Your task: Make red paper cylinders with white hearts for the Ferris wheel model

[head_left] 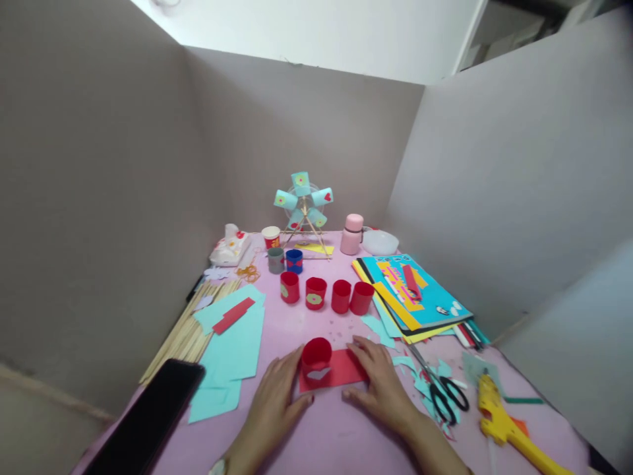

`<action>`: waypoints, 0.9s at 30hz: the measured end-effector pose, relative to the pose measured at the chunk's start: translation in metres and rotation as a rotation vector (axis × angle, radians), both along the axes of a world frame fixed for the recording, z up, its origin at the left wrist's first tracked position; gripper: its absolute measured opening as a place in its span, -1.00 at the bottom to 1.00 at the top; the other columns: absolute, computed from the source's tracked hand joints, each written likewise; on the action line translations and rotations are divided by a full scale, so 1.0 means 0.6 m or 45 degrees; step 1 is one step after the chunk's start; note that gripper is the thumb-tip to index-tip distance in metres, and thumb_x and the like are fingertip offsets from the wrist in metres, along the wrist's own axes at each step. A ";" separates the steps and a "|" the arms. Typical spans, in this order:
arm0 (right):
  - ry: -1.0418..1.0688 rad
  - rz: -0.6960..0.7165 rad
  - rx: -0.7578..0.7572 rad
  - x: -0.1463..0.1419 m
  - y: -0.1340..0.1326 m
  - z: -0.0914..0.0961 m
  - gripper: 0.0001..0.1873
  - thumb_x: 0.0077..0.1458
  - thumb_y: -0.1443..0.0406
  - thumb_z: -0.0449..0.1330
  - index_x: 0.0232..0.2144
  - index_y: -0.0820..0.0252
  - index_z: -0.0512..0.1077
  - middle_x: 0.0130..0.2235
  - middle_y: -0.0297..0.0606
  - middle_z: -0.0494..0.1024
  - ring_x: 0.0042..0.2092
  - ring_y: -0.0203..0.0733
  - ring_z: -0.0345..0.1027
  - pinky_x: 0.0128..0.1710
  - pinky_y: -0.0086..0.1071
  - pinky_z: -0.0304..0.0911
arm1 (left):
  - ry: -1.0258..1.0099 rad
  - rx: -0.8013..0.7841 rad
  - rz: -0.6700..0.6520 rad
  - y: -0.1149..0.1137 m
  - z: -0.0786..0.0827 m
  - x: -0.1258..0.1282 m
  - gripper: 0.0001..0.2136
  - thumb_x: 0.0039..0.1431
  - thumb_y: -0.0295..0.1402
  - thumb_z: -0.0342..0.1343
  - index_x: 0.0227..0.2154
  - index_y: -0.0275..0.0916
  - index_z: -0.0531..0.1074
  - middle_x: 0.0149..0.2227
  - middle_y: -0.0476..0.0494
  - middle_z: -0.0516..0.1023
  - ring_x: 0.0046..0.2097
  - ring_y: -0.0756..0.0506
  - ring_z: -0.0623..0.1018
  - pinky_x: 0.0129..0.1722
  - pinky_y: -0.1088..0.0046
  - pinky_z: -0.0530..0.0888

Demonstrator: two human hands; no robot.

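A red paper ring with a pale heart on its side stands on a red paper sheet on the pink table. My left hand lies beside the ring's left side, fingers stretched and flat, its thumb at the sheet's near edge. My right hand rests flat on the sheet's right end, fingers spread. Behind, a row of several red paper rings stands in the table's middle.
Turquoise paper sheets and wooden sticks lie left, a black phone near left. Scissors, a yellow glue gun and a coloured paper stack are right. A paper ferris wheel and pink bottle stand behind.
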State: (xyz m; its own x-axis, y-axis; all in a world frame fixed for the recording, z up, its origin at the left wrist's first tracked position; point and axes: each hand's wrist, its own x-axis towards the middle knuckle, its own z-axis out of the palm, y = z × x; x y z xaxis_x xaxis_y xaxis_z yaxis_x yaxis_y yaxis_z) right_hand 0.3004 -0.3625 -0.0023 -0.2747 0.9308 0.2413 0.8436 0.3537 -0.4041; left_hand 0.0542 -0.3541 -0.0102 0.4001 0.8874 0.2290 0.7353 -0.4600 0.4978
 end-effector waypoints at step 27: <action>-0.254 -0.994 -0.054 0.347 -0.192 -0.088 -0.66 -0.06 0.24 0.00 -0.21 0.15 0.39 -0.26 -0.03 0.53 -0.20 0.15 0.46 -0.27 -0.09 0.34 | -0.044 0.026 0.021 -0.002 0.009 -0.006 -0.38 0.10 -0.28 0.10 0.21 -0.25 0.05 0.15 -0.35 0.35 0.14 -0.27 0.37 0.10 0.12 0.33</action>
